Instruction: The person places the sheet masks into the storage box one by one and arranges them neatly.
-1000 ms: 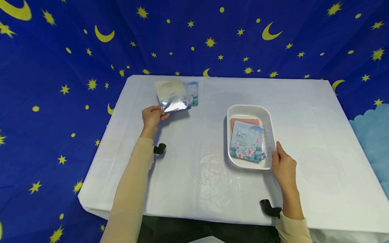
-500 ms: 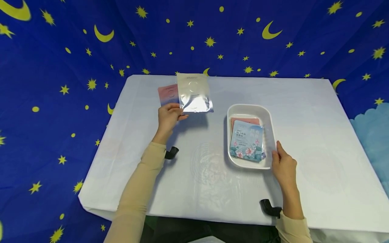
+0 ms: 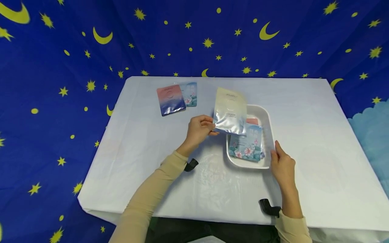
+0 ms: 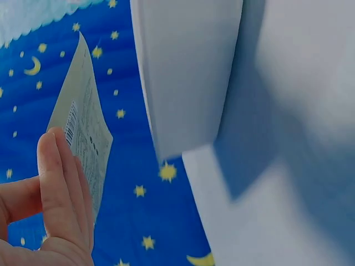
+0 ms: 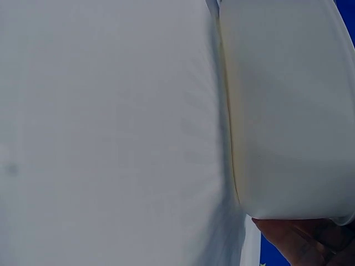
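My left hand (image 3: 198,133) pinches the lower left corner of a cream and silver sheet mask packet (image 3: 231,108). The packet is held up over the left side of a white plastic tray (image 3: 268,136) and hides part of its rim. In the left wrist view, the packet's printed back (image 4: 83,119) with a barcode shows beyond the fingers (image 4: 55,194). My right hand (image 3: 284,170) grips the tray at its near right edge, thumb at the rim. Inside the tray lie a light blue floral packet (image 3: 247,148) and, partly covered, a pink one (image 3: 253,120).
On the far left of the white table (image 3: 170,189) a pink and blue packet (image 3: 171,100) partly overlaps a light blue floral packet (image 3: 190,93). A blue curtain (image 3: 194,37) with yellow stars and moons hangs behind the table.
My left hand has carried the cream packet rightward from the packets at the far left to the tray, uncovering the pink and blue packet. The right hand stays on the tray.
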### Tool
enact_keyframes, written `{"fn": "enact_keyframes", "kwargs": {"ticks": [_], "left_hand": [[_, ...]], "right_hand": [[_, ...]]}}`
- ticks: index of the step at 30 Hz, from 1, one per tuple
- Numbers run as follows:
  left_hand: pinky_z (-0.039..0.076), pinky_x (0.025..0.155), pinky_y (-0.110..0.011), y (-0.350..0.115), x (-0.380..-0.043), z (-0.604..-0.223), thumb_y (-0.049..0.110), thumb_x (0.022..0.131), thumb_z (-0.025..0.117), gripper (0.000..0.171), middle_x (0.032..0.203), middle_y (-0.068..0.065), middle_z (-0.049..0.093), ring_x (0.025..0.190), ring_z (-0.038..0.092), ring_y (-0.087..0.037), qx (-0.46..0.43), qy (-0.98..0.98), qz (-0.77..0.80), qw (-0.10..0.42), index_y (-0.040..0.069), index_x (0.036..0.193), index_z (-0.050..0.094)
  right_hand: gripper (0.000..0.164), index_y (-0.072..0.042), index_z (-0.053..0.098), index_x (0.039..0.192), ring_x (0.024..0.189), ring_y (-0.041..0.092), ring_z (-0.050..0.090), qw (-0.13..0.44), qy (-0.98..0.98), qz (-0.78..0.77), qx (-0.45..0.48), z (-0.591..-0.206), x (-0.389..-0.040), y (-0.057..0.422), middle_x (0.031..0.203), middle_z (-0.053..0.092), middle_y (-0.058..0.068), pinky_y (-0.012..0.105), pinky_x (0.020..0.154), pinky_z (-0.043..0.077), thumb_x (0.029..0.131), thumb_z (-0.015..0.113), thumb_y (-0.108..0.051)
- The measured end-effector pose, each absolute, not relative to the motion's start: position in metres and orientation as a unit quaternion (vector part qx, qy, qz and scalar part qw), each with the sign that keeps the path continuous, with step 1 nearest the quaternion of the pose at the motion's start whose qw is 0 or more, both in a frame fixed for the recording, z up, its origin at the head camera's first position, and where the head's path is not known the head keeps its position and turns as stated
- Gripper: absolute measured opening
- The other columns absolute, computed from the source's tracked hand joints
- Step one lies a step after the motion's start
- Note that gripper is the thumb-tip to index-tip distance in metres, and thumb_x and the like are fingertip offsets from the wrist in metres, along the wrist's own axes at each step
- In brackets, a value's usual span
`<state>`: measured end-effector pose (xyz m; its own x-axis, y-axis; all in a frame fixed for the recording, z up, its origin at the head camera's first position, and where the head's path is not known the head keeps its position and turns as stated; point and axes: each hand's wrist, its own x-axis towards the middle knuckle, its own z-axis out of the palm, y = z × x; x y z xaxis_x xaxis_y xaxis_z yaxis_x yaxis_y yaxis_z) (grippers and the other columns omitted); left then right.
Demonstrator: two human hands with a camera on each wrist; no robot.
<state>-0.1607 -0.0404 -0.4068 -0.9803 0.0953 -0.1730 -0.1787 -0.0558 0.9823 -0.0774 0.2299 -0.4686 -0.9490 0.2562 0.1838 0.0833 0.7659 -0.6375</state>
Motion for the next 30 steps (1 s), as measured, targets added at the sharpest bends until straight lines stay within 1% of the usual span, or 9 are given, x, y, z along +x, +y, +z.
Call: {"fn": "enact_keyframes", "kwargs": {"ticks": [5,7,11,15,21,24,26,29,30], "left_hand": [[0.057,0.061,-0.032,-0.023,-0.151,-0.415,-0.005,0.081,0.058,0.018,0.087,-0.020,0.062,0.064,0.064,-0.021,-0.019,0.713,0.692,0.111,-0.007,0.099,0.058],[0.057,0.061,-0.033,-0.017,-0.149,-0.416,-0.003,0.081,0.058,0.017,0.086,-0.017,0.062,0.065,0.064,-0.020,-0.012,0.722,0.682,0.113,-0.006,0.098,0.058],[0.057,0.064,-0.037,-0.008,-0.146,-0.417,-0.001,0.081,0.059,0.015,0.086,-0.013,0.062,0.066,0.064,-0.018,-0.005,0.735,0.668,0.120,-0.004,0.097,0.059],[0.056,0.065,-0.038,-0.003,-0.145,-0.418,0.000,0.081,0.060,0.015,0.087,-0.012,0.061,0.063,0.064,-0.017,-0.007,0.743,0.658,0.125,-0.003,0.096,0.060],[0.057,0.064,-0.035,0.003,-0.141,-0.421,0.000,0.082,0.059,0.016,0.087,-0.014,0.061,0.063,0.063,-0.016,0.008,0.749,0.650,0.131,-0.005,0.098,0.058],[0.057,0.062,-0.033,0.007,-0.138,-0.419,0.000,0.082,0.060,0.018,0.088,-0.016,0.062,0.065,0.064,-0.020,0.006,0.738,0.659,0.144,-0.007,0.099,0.058],[0.057,0.061,-0.032,0.010,-0.138,-0.421,0.000,0.081,0.061,0.019,0.087,-0.015,0.062,0.065,0.064,-0.020,0.005,0.734,0.663,0.147,-0.007,0.099,0.058],[0.057,0.060,-0.032,0.012,-0.138,-0.422,0.002,0.080,0.063,0.021,0.084,-0.014,0.063,0.063,0.065,-0.020,0.007,0.735,0.663,0.143,-0.007,0.098,0.059],[0.057,0.059,-0.033,0.012,-0.139,-0.426,0.003,0.079,0.064,0.020,0.081,-0.013,0.063,0.061,0.064,-0.018,0.012,0.738,0.661,0.135,-0.006,0.097,0.060]], "right_hand": [[0.039,0.000,0.046,0.127,0.098,0.045,0.054,0.129,-0.931,0.328,-0.094,-0.469,-0.076,0.230,0.113,0.053,0.028,0.055,0.073,0.045,0.090,0.047,-0.010],[0.038,0.000,0.046,0.127,0.099,0.045,0.054,0.132,-0.931,0.328,-0.091,-0.469,-0.076,0.230,0.114,0.053,0.028,0.056,0.073,0.045,0.090,0.047,-0.010],[0.038,0.000,0.046,0.127,0.100,0.045,0.053,0.136,-0.931,0.327,-0.090,-0.468,-0.077,0.230,0.113,0.053,0.028,0.056,0.075,0.045,0.090,0.047,-0.010],[0.038,0.000,0.046,0.127,0.101,0.046,0.052,0.135,-0.931,0.328,-0.093,-0.468,-0.077,0.230,0.113,0.053,0.028,0.057,0.075,0.045,0.090,0.047,-0.010],[0.038,0.000,0.047,0.126,0.102,0.047,0.051,0.138,-0.930,0.329,-0.088,-0.469,-0.077,0.230,0.113,0.053,0.028,0.058,0.076,0.044,0.089,0.048,-0.010],[0.038,0.001,0.047,0.126,0.102,0.047,0.051,0.137,-0.930,0.328,-0.089,-0.469,-0.076,0.230,0.113,0.053,0.028,0.058,0.076,0.044,0.089,0.048,-0.010],[0.038,0.001,0.047,0.126,0.102,0.046,0.051,0.137,-0.930,0.328,-0.089,-0.468,-0.076,0.230,0.114,0.052,0.028,0.057,0.076,0.044,0.089,0.048,-0.009],[0.039,0.001,0.046,0.126,0.103,0.045,0.051,0.136,-0.930,0.329,-0.087,-0.468,-0.076,0.230,0.115,0.052,0.028,0.057,0.077,0.045,0.089,0.048,-0.009],[0.039,0.001,0.046,0.126,0.103,0.045,0.051,0.138,-0.930,0.329,-0.086,-0.467,-0.077,0.230,0.115,0.052,0.028,0.057,0.078,0.044,0.089,0.048,-0.009]]}}
